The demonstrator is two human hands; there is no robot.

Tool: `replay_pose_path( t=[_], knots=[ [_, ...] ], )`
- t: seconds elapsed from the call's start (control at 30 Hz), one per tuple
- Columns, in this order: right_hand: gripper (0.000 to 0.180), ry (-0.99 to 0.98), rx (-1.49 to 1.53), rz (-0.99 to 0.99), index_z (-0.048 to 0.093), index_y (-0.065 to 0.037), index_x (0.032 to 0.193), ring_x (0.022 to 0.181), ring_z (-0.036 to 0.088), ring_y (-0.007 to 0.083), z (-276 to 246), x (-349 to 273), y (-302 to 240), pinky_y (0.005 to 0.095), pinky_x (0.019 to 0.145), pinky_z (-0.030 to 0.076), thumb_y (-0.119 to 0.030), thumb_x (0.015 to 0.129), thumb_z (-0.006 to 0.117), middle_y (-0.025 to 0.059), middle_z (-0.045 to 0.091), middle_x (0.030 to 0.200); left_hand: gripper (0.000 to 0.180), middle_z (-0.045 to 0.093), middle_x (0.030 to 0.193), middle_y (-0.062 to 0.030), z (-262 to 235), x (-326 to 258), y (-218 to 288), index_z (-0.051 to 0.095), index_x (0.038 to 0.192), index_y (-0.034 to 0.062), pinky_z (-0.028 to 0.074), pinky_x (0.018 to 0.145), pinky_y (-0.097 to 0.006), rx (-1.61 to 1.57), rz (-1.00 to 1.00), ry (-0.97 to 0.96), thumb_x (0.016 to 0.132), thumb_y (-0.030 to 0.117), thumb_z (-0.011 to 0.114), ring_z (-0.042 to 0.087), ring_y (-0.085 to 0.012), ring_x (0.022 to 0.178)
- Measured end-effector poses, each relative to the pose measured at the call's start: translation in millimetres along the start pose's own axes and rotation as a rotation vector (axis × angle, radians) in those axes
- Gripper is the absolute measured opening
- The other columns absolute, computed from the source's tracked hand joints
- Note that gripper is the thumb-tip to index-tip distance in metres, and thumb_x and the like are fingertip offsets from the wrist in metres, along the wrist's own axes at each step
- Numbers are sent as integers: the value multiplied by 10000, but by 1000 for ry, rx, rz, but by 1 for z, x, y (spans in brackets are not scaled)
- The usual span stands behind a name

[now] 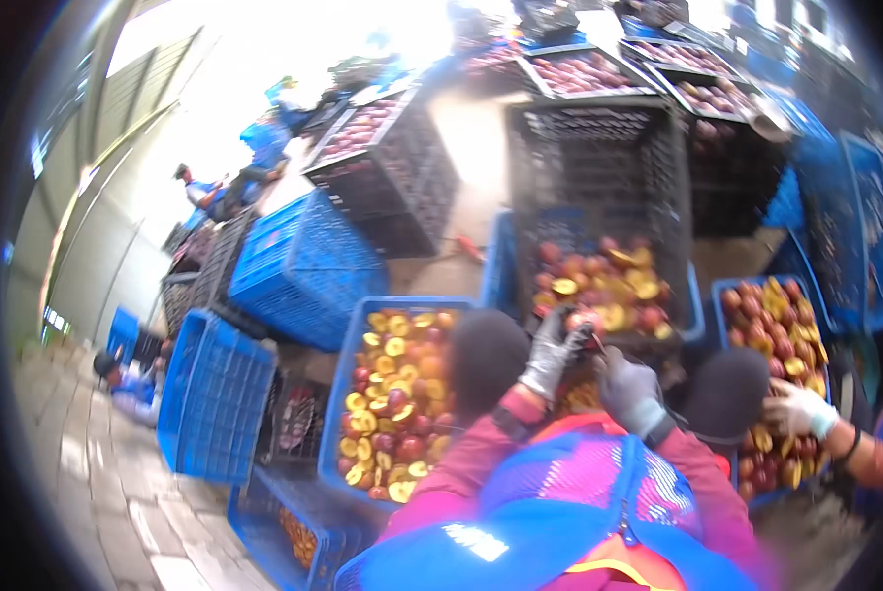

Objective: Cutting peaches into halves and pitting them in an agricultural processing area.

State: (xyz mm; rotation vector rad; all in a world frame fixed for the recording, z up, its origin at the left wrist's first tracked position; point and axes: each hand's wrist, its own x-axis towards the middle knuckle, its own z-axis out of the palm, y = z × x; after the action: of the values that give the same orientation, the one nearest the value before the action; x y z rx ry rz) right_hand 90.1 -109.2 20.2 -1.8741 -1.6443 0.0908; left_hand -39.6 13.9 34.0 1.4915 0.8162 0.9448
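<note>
Paved floor (77, 473) lies well to the left of the black crate (599, 177), taken as the reference for all positions; stacked black crates (387, 197) stand beyond it on the left. Whole red fruit and yellow-fleshed halves form a fruit heap (614, 286) at its near end. Both hands are gloved and work just before that end. Left hand (553, 355): fingers curled, pinching a red fruit (584, 321) at the near edge of the heap. Right hand (631, 392): fingers folded, close below the fruit; whether it grips a blade or anything else cannot be told.

Risks, in the inspector's judgement: wet flesh could make the fruit slip from the fingertips, and any tool in the right hand would then meet the left. The crate appears tipped toward the person; a knock from a knee (489, 360) could spill fruit over the near edge. To its left, an open blue crate (338, 414) holds halves mixed with red fruit, so missorting is possible. To its right, a co-worker's hand (798, 408) rests at a second blue crate (722, 295); crowded elbows could collide there.
</note>
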Motion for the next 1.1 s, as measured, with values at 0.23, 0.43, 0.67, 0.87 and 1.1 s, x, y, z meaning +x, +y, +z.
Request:
replay_pose_path(
  t=[0.23, 0.43, 0.67, 0.87, 1.1],
  knots=[
    [201, 37, -55, -77, 562, -87, 1074, 578, 687, 414, 9, -21, -6, 537, 509, 517, -277, 1052, 626, 159, 690, 688, 397, 668, 1108, -17, -3, -18, -40, 631, 1267, 106, 540, 876, -306, -326, -65, -3, 1062, 432, 729, 613, -116, 997],
    [229, 55, -41, -122, 609, -65, 1221, 618, 686, 430, -2, -16, -17, 534, 538, 521, -240, 1073, 599, 170, 693, 732, 548, 670, 1058, -32, -16, -26, -11, 627, 1314, 102, 540, 769, -302, -676, -372, -197, 1043, 575, 681, 644, -149, 914],
    [621, 168, 0, -229, 480, -24, 1561, 600, 692, 387, -5, -38, 5, 473, 542, 546, -235, 1014, 685, 150, 721, 776, 569, 659, 935, -13, -63, -21, 10, 639, 1249, 122, 528, 687, -313, -1208, -424, -599, 1064, 655, 568, 615, -150, 790],
    [650, 172, 752, 6, 435, -29, 1607, 587, 612, 160, -92, 9, -42, 302, 542, 512, -160, 1031, 705, 21, 695, 805, 489, 690, 1059, -21, -65, -24, 40, 640, 1325, 94, 530, 818, -281, -759, -325, -243, 1069, 510, 655, 637, -125, 949],
    [255, 47, 1076, 278, 736, -9, 1142, 841, 656, 75, -42, 10, -38, 258, 716, 536, -212, 998, 790, -14, 728, 934, 394, 678, 1145, -15, -20, -42, 23, 635, 1321, 69, 533, 926, -296, -381, -136, -229, 1085, 378, 699, 632, -109, 1082]
  ],
)
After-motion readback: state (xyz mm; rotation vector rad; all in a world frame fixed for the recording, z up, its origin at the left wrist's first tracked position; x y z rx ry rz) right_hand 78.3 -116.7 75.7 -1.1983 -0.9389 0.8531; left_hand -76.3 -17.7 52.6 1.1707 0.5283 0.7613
